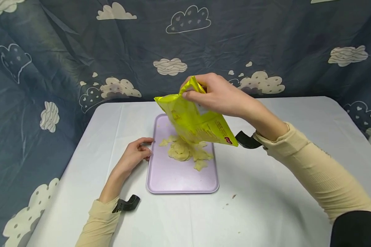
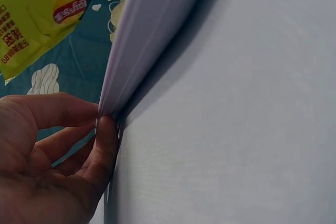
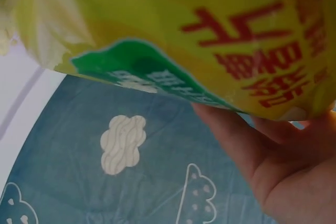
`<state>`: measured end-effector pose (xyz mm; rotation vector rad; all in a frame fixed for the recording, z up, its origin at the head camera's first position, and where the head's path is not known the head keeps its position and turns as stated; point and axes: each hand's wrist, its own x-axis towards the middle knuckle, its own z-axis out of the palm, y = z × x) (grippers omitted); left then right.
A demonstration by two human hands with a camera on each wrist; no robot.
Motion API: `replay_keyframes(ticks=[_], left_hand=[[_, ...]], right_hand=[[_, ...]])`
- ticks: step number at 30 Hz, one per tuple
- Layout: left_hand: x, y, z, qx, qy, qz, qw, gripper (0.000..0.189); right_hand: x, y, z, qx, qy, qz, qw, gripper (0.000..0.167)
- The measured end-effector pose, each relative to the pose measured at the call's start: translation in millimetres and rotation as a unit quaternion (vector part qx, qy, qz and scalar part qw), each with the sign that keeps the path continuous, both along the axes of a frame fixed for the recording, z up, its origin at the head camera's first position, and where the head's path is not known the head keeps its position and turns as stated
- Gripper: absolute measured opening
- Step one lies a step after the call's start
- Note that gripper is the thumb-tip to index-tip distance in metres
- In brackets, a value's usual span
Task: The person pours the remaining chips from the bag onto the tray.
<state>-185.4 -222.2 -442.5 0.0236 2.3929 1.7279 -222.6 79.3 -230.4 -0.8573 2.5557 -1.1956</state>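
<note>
A yellow-green bag of potato chips [image 1: 193,118] hangs tilted above the tray, gripped near its top by my right hand [image 1: 217,94]. Beneath it, a loose pile of potato chips [image 1: 180,151] lies on the lilac tray [image 1: 182,180]. The bag's lower end hides part of the pile. At the tray's left edge, my left hand [image 1: 136,153] pinches the rim between thumb and fingers, as the left wrist view shows. Printed lettering on the bag [image 3: 210,35] fills the top of the right wrist view, where the right hand [image 3: 294,166] holds it from below.
A white cloth covers the table [image 1: 256,192]. Small brown specks [image 1: 234,196] lie on it, right of the tray's near corner. Behind the table hangs a dark blue curtain [image 1: 222,37] with cloud prints. Each wrist wears a black camera mount [image 1: 128,203].
</note>
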Motion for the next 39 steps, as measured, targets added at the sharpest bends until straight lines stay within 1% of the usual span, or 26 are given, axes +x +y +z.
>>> replay_keyframes(ticks=[4, 12, 17, 23, 26, 28, 30, 32, 35, 39], left_hand=[[-0.4, 0.9, -0.7, 0.002, 0.000, -0.002, 1.0000, 0.052], [-2.0, 1.3, -0.4, 0.004, 0.005, -0.003, 1.0000, 0.051], [-2.5, 1.1, -0.1, 0.004, 0.007, -0.004, 1.0000, 0.051], [-2.0, -0.8, -0.3, 0.011, 0.004, -0.003, 0.9999, 0.051], [-0.3, 0.1, 0.3, 0.012, 0.001, -0.003, 0.9999, 0.051], [0.4, 1.0, 0.6, 0.010, 0.000, -0.001, 0.9999, 0.051], [1.1, 1.6, 1.1, 0.009, 0.000, 0.002, 1.0000, 0.052], [1.5, 2.0, 1.4, 0.009, 0.001, 0.004, 1.0000, 0.052], [1.7, 2.7, 1.8, 0.007, 0.002, 0.005, 1.0000, 0.053], [1.7, 3.3, 2.0, 0.004, 0.002, 0.007, 1.0000, 0.052]], right_hand=[[3.1, 0.6, 1.7, 0.004, 0.007, 0.002, 1.0000, 0.024], [7.5, -1.6, 1.3, 0.028, 0.006, 0.017, 0.9994, 0.023], [8.9, -0.5, 0.8, 0.019, 0.021, 0.003, 0.9996, 0.023], [9.4, 5.9, -4.6, -0.001, 0.024, -0.016, 0.9996, 0.023], [12.4, 13.1, -9.6, -0.037, 0.026, -0.030, 0.9985, 0.024], [16.2, 18.1, -13.5, -0.068, 0.032, -0.030, 0.9967, 0.024], [21.5, 22.3, -18.2, -0.093, 0.045, -0.030, 0.9943, 0.024], [27.4, 25.4, -23.4, -0.108, 0.071, -0.028, 0.9912, 0.023], [35.3, 28.8, -31.1, -0.122, 0.141, -0.021, 0.9823, 0.022], [44.1, 31.9, -39.1, -0.121, 0.242, -0.004, 0.9628, 0.024]])
